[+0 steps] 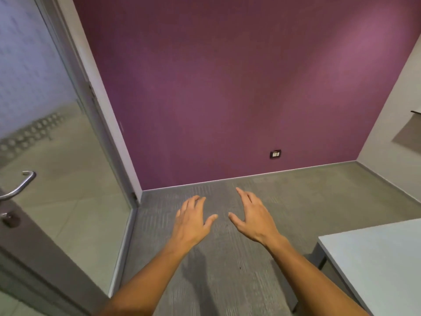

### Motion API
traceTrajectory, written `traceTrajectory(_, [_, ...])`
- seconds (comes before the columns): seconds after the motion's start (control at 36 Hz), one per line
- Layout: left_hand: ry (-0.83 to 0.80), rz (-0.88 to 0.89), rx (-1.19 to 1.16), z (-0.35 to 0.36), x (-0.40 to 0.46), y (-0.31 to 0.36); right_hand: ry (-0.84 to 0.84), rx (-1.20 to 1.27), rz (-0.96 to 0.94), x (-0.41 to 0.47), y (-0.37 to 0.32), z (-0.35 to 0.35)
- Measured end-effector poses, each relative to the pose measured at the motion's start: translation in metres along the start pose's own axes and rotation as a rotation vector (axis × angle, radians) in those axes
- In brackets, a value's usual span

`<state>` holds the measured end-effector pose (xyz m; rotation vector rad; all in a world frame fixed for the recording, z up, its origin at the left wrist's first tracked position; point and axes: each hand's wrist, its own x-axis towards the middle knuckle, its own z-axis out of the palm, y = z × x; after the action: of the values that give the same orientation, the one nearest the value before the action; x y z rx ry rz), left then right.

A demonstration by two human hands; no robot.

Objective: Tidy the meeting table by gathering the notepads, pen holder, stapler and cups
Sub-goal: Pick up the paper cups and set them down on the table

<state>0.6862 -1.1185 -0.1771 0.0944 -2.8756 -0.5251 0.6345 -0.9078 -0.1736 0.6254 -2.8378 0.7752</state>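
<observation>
My left hand (192,218) and my right hand (251,215) are stretched out side by side above the grey carpet, palms down. Both hold nothing and their fingers are spread. A corner of the white meeting table (376,258) shows at the lower right, to the right of my right forearm. The part of its top that I see is bare. No notepads, pen holder, stapler or cups are in view.
A glass door (57,156) with a metal handle (20,185) stands at the left. A purple wall (227,99) with a socket plate (275,153) faces me. Grey carpet (296,197) runs from the wall to the table.
</observation>
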Motion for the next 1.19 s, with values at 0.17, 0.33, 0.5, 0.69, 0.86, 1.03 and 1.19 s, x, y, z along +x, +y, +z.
traceTrajectory(0.17, [0.003,-0.017,0.0,0.015,0.094,0.013,0.014,-0.029,-0.015,0.089,0.04,-0.011])
traceTrajectory(0.33, [0.011,0.008,-0.021,0.032,0.191,0.009,0.033,-0.051,0.028,0.166,0.081,-0.008])
traceTrajectory(0.5, [-0.021,0.087,-0.024,0.065,0.303,-0.003,0.064,-0.072,0.115,0.25,0.127,0.006])
traceTrajectory(0.69, [-0.098,0.199,-0.054,0.095,0.427,-0.008,0.13,-0.085,0.246,0.344,0.166,0.016])
traceTrajectory(0.86, [-0.151,0.337,-0.035,0.11,0.523,0.01,0.216,-0.102,0.359,0.408,0.196,0.01])
traceTrajectory(1.03, [-0.182,0.444,-0.072,0.14,0.595,0.05,0.267,-0.128,0.438,0.44,0.246,-0.003])
traceTrajectory(1.19, [-0.22,0.519,-0.1,0.181,0.655,0.117,0.299,-0.157,0.509,0.462,0.318,-0.031])
